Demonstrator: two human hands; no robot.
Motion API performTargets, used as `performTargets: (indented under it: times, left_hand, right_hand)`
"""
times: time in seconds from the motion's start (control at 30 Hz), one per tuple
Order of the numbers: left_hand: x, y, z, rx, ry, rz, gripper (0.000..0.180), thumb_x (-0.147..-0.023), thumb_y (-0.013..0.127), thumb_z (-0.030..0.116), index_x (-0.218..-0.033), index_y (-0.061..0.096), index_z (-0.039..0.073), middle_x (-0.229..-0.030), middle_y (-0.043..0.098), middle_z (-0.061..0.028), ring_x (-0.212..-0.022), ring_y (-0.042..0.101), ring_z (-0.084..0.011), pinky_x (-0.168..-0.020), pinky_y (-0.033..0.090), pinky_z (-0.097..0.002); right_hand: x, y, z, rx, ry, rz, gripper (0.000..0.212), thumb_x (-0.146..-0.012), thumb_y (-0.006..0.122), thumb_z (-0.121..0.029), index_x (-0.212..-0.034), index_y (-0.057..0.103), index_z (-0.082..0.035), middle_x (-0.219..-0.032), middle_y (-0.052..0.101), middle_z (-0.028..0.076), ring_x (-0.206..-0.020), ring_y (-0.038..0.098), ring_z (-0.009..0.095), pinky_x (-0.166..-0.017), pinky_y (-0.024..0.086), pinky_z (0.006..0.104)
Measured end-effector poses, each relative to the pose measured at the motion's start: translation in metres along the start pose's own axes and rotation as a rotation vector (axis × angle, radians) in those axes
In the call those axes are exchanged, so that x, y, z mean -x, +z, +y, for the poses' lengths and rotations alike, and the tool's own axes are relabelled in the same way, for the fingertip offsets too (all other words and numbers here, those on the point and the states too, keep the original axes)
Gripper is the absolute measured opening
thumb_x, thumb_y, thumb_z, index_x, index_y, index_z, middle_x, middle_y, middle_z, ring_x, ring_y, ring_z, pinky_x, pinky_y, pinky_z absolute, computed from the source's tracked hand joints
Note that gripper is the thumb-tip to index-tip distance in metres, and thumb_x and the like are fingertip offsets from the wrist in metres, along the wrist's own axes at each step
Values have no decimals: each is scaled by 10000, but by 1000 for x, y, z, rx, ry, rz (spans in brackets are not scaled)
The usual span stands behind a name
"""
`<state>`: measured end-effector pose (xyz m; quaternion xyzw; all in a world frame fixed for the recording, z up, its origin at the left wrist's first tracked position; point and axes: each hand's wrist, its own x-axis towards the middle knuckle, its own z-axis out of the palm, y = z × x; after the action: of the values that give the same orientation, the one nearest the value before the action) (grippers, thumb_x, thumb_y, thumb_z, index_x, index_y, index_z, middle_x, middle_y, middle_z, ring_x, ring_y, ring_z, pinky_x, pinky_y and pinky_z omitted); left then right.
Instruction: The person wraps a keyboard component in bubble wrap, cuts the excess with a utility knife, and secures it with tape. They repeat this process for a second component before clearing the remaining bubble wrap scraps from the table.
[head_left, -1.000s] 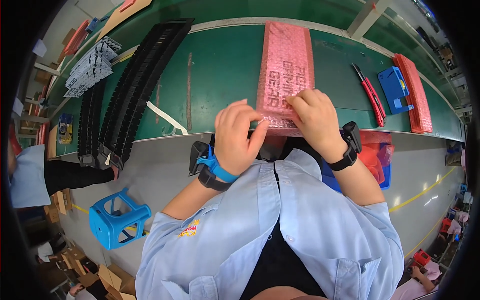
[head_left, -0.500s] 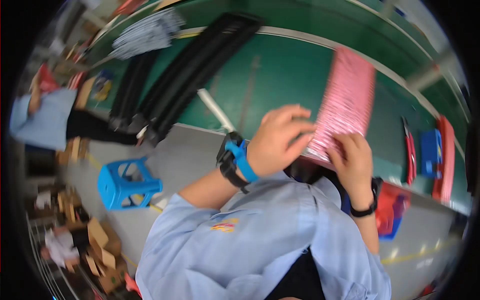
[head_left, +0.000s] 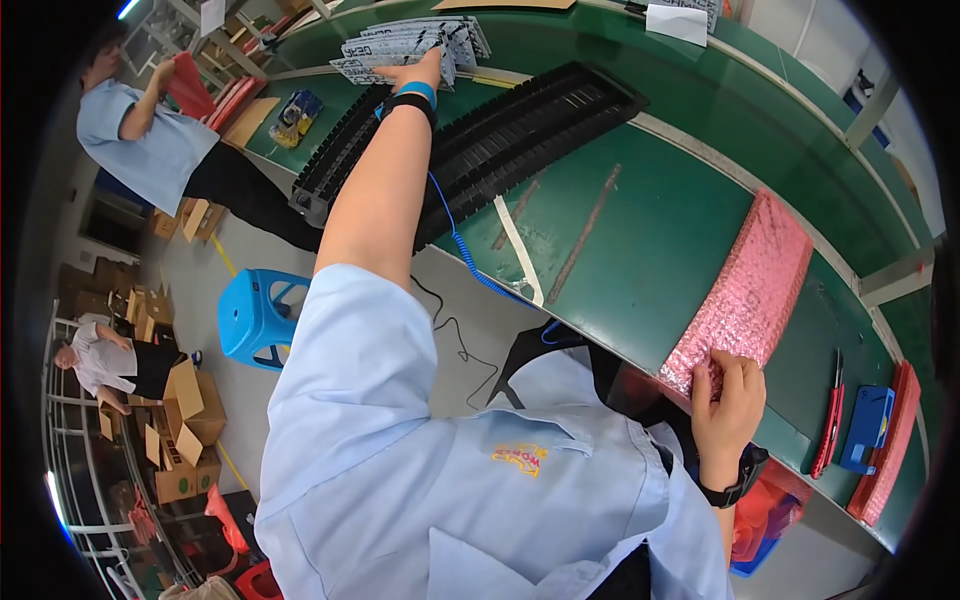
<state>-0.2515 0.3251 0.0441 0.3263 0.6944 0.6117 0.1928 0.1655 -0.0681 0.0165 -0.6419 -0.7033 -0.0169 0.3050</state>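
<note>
My left arm is stretched to the far left. At its end my left hand [head_left: 418, 74], thumb and fingers apart, touches a fanned stack of grey-white printed flat pieces [head_left: 385, 48]. A blue band with a coiled blue cord [head_left: 462, 250] is around that wrist. My right hand [head_left: 730, 405] has its thumb and curled fingers on the near end of a pink bubble-wrap bag [head_left: 750, 285]. The bag lies flat on the green table [head_left: 640, 215], its near end at the front edge.
Long black slotted racks [head_left: 530, 125] lie left, under my arm. A white strip [head_left: 518, 250] lies near the edge. At right are a red-handled tool [head_left: 830, 430], a blue box [head_left: 868, 428] and a pink wrapped pack [head_left: 888, 445]. A blue stool [head_left: 250, 315] and a co-worker [head_left: 150, 140] are left.
My left hand has left the bubble-wrap bag and reached far left to the printed stack. My right hand stays on the bag's near end. The view has turned left.
</note>
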Motion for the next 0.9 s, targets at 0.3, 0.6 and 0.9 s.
performTargets:
  times: [0.3,0.6,0.9]
  left_hand:
    - [-61,5,-4,-1036,276,-141,472,-817,596,195,-1174,476,-90,-1038,613,-289,-954,627,-392,-824,510,-442]
    - [-33,-53,32,-432,222,285,272,-819,575,132,-971,585,-94,-968,624,-311,-889,631,-416,-785,524,-458]
    - [159,-130,56,881,311,-167,365,-923,369,58,-1266,381,-67,-1208,534,-197,-1066,580,-350,-889,502,-472]
  right_hand:
    - [2,0,-1,26,-9,17,210,-785,662,-178,-954,616,-63,-864,571,83,-804,540,277,-709,409,376]
    - [4,1,0,31,-17,27,205,-794,653,-176,-959,615,-60,-862,563,87,-795,539,278,-703,411,375]
    - [1,-4,2,-2,-20,5,184,-822,635,-157,-958,607,-37,-872,569,97,-805,555,267,-711,430,359]
